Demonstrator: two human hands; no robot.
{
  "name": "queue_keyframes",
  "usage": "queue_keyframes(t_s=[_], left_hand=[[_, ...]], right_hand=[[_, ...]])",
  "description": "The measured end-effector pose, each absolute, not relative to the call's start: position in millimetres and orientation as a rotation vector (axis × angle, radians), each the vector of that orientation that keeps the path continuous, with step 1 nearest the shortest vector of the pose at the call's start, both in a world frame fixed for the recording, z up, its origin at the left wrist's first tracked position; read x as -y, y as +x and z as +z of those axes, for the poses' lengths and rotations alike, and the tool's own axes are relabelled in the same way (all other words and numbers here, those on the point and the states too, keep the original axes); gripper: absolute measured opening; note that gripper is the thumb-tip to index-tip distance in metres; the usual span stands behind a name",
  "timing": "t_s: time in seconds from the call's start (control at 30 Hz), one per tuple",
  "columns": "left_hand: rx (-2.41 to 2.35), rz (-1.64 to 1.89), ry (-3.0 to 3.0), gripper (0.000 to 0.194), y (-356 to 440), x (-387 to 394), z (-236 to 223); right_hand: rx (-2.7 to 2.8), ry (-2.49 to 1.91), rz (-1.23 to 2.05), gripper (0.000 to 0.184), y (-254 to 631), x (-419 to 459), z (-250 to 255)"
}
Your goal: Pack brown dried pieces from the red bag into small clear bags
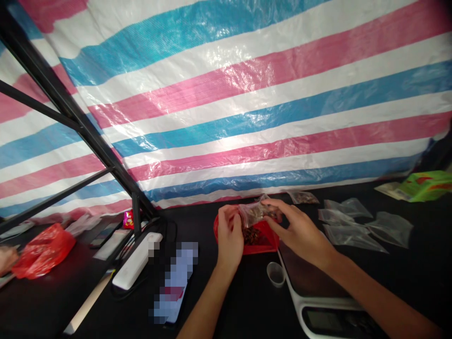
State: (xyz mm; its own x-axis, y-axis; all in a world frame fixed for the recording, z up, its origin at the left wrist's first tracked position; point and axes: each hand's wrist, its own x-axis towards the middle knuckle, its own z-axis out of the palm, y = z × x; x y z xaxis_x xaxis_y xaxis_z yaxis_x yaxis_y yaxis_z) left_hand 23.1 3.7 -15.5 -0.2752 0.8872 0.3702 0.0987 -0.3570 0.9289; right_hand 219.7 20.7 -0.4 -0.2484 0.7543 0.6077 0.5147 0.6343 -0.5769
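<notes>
Our left hand (pixel 229 235) and right hand (pixel 298 228) both have a firm grip on a small clear bag (pixel 256 213) of dark bits, pinching it right above a red tray (pixel 271 241) holding more of them (pixel 251 236). Not much room down here: a little cup (pixel 275 274) sits just off the tray's near edge, and the scale (pixel 310 282) runs under our right forearm. Loose bags (pixel 348 226) lie off to the right, well apart from the power strip (pixel 136 261) on the black worktop (pixel 226 301).
</notes>
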Motion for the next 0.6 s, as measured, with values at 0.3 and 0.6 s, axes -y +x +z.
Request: queue_keyframes(t_s=[0.3, 0.6], left_hand=[[-1.507, 1.229, 2.378, 0.060, 20.3, 2.9, -24.2], [-1.548, 1.256, 2.237, 0.042, 15.3, -1.1, -23.0]], right_hand=[[2.050, -0.957, 0.115, 0.029, 219.1, -19.2, -2.6], [2.066, -0.832, 0.077, 0.023, 218.9, -14.1, 1.7]])
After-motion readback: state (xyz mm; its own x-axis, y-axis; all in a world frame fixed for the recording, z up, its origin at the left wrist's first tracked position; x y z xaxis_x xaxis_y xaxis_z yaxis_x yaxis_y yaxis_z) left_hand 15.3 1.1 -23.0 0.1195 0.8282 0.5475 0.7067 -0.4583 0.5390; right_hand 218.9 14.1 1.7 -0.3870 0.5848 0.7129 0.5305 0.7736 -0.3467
